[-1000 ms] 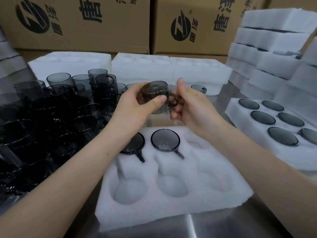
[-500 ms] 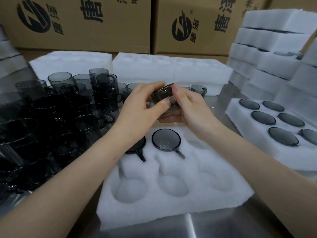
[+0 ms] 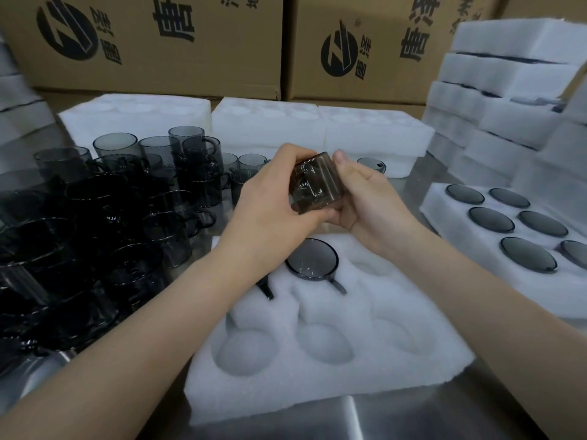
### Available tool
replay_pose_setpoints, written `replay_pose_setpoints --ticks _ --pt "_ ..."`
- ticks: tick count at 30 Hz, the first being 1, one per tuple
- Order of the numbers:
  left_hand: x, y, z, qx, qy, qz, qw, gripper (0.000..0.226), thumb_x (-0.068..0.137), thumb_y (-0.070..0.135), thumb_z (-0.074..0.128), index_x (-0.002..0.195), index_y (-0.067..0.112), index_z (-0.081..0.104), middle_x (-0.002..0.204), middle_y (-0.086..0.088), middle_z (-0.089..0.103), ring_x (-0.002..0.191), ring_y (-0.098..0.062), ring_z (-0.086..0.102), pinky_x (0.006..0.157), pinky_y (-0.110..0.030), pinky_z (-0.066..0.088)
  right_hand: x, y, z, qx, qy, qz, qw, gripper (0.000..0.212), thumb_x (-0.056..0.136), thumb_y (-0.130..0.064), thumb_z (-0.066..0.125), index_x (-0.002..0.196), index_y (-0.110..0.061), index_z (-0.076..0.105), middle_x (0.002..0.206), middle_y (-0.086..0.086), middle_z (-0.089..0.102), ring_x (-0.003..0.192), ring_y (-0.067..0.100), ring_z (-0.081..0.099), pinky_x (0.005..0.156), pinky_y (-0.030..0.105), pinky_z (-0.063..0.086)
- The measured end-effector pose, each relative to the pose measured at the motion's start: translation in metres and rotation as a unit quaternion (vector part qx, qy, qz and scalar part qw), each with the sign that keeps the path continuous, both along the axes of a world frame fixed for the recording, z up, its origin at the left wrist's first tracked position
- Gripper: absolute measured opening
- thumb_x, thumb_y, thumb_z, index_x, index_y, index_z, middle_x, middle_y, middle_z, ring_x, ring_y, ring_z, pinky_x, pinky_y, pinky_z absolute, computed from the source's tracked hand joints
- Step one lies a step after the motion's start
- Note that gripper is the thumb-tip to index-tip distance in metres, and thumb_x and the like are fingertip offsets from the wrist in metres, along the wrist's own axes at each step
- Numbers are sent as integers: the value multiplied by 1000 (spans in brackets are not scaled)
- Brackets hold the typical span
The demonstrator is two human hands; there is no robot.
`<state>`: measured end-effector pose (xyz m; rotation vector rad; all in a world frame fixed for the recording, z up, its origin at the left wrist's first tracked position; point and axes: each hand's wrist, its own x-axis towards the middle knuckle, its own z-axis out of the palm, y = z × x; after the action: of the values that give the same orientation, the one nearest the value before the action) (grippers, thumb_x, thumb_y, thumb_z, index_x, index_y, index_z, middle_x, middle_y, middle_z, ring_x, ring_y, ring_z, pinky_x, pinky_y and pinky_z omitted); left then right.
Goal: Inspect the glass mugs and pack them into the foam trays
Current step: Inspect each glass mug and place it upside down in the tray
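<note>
Only the head view to work from, so here goes. Both hands are up over the far edge of the foam tray (image 3: 349,385) with one smoky glass mug (image 3: 317,185) pinned between them. The left hand (image 3: 273,201) is wrapped around its left side with the thumb underneath, and the right hand (image 3: 368,198) is curled on the other side, thumb up by the top edge. Both are gripping it, neither is loose. The mug is tipped over a bit, with its long axis running roughly up and down in the frame. I can't find the handle (probably hidden in a palm).

For the drop, what matters is the empty back-right pocket (image 3: 371,268). It sits below the mug and a touch to the right, so the right hand is nearer. The packed mug (image 3: 311,257) in the back-middle slot is just beside that pocket, with its handle pointing toward me. Another handle (image 3: 265,289) pokes out from under the left wrist, and the front row is empty.

My guess is this is the inspection step and the mug hasn't been placed yet. The unpacked pile (image 3: 127,217) is off to the left on the tabletop (image 3: 413,417), with a full tray (image 3: 460,239) on the right.
</note>
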<state>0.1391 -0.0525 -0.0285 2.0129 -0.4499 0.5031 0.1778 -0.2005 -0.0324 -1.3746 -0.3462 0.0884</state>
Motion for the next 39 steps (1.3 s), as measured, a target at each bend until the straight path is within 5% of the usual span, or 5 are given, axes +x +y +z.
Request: replay_pose_setpoints --ticks 10,19,28,32,39 --pt "1 1 1 11 -24 58 998 57 59 36 87 109 34 61 92 24 59 100 -8 52 80 -5 36 -6 7 -4 -86 -119 6 989 25 98 -30 48 112 -18 65 105 10 65 92 27 64 77 48 60" --pt "-1 3 1 17 -36 44 998 63 60 26 88 116 31 60 105 17 66 104 -12 60 92 -40 47 2 -2 -2 15 -17 10 1000 33 102 -31 42 103 -13 69 91 12 74 73 25 68 60 34 58" --pt "-1 3 0 -15 -20 -18 1000 71 71 4 79 132 24 47 130 18 54 118 3 50 101 -16 40 3 -6 3 14 64 130 989 62 83 -58 46 123 -13 59 114 14 69 98 27 68 88 45 57" --pt "-3 1 2 18 -28 11 999 66 67 34 84 124 23 52 118 11 58 112 -12 52 94 -23 41 4 -5 0 -3 48 70 996 55 81 -55 48 106 -12 68 107 15 72 94 27 70 79 47 59" --pt "-4 3 1 13 -39 -27 999 59 67 15 85 116 17 53 122 12 61 113 -6 57 97 -24 44 5 -5 2 31 62 15 997 36 100 -34 47 105 -3 66 95 17 73 72 27 72 54 34 59"
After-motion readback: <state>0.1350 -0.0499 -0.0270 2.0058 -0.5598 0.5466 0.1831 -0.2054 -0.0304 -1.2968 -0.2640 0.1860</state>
